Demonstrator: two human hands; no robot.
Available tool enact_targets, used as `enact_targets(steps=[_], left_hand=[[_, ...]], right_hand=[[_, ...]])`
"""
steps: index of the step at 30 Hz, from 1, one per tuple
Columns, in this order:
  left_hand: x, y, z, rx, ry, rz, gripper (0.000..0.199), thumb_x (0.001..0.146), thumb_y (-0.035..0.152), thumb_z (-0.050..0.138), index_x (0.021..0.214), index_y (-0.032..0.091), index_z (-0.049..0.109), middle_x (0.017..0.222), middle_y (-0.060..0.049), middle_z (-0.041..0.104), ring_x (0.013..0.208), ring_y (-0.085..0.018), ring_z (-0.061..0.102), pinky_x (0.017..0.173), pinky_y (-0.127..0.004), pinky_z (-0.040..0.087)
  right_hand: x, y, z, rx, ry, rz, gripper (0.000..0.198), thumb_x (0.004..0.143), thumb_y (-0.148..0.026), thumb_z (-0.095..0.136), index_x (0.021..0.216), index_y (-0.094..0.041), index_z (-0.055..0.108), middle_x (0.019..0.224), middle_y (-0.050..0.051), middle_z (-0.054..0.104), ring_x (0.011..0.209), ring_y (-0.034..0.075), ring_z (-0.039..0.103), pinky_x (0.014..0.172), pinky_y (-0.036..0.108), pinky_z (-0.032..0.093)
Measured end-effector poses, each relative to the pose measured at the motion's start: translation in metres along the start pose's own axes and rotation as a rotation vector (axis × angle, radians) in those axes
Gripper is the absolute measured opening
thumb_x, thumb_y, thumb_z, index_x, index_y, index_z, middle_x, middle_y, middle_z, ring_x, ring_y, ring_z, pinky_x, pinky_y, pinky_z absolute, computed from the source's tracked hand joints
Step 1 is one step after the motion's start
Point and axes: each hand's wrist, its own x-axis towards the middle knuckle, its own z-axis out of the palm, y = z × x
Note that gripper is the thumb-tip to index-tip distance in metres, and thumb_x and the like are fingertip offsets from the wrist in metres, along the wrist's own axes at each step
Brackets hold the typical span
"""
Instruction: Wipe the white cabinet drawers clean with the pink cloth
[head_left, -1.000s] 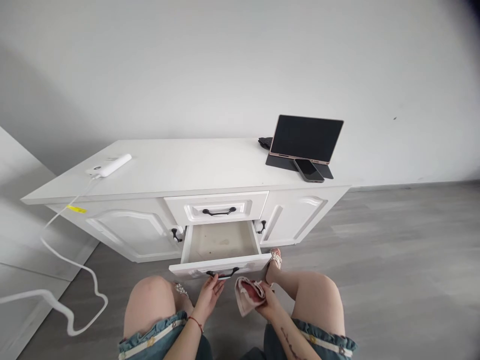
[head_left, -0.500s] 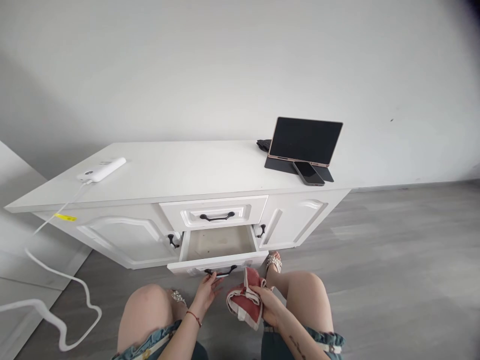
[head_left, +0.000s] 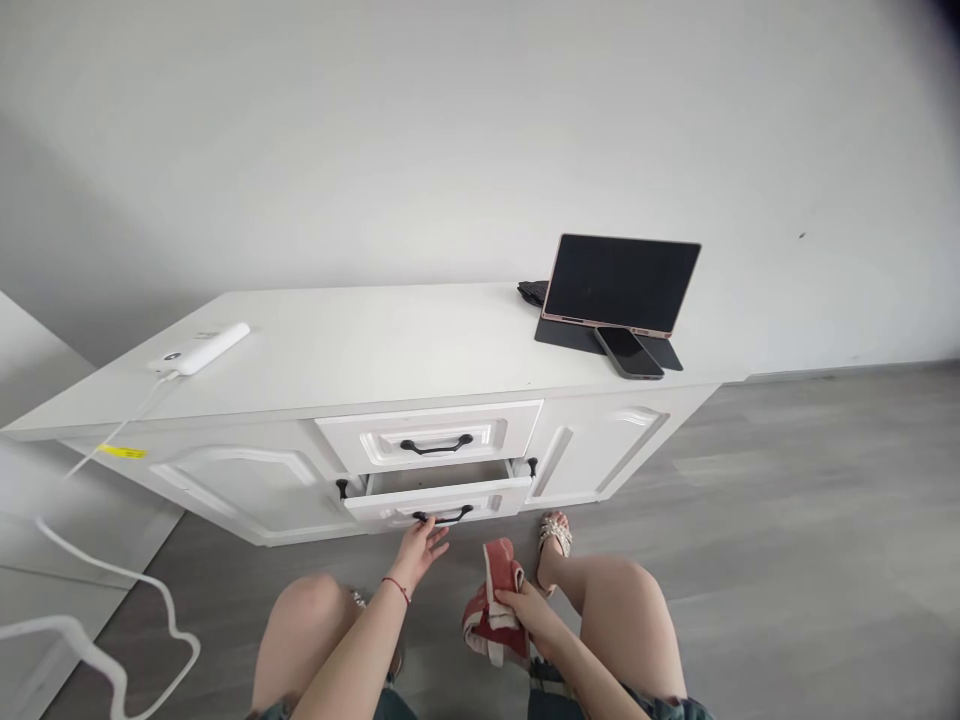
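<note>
The lower drawer (head_left: 442,500) of a white cabinet stands partly pulled out, with a strip of its inside showing. My left hand (head_left: 418,555) is at the drawer front, its thumb touching the left end of the black handle (head_left: 454,517) and its other fingers spread below. In my right hand (head_left: 536,615) is a folded red cloth with pale edges (head_left: 499,580), pinched between thumb and fingers and hanging between my knees. Just above, the upper drawer (head_left: 495,437) is closed.
On the cabinet top (head_left: 360,345) a tablet (head_left: 622,285) leans on its stand, with a phone (head_left: 630,353) in front and a black item (head_left: 532,292) behind. A white power bank (head_left: 201,350) lies at left, its white cable (head_left: 169,600) looping down. My sandalled foot (head_left: 555,535) is near the cabinet.
The lower drawer has slid inward, away from me, with my left hand following at its handle. My right hand still grips the cloth, which has shifted slightly.
</note>
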Motion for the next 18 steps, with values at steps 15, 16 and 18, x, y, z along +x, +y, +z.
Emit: enact_targets(steps=[15,16,18], left_hand=[[0.033,0.026,0.026,-0.002,0.052,0.014,0.015,0.077,0.015,0.068,0.072,0.018,0.054,0.067,0.001,0.062,0.066,-0.014,0.069,0.086,-0.043,0.053],[0.034,0.027,0.027,-0.008,0.055,0.017,0.015,0.078,0.015,0.067,0.073,0.018,0.054,0.066,0.001,0.062,0.065,-0.013,0.069,0.086,-0.043,0.053],[0.037,0.027,0.029,-0.025,0.061,0.022,0.014,0.08,0.014,0.065,0.073,0.018,0.053,0.065,0.002,0.062,0.062,-0.013,0.068,0.086,-0.043,0.054]], right_hand=[[0.001,0.014,0.009,0.013,-0.005,-0.043,0.034,0.049,-0.024,0.067,0.083,-0.022,0.061,0.072,0.0,0.072,0.068,0.022,0.067,0.072,0.035,0.05],[0.002,0.015,0.01,0.017,0.0,-0.047,0.034,0.049,-0.024,0.067,0.083,-0.022,0.061,0.072,0.0,0.072,0.068,0.022,0.066,0.071,0.035,0.05],[0.005,0.016,0.009,0.013,0.015,-0.056,0.034,0.048,-0.023,0.067,0.081,-0.022,0.062,0.071,-0.001,0.072,0.068,0.022,0.066,0.071,0.035,0.05]])
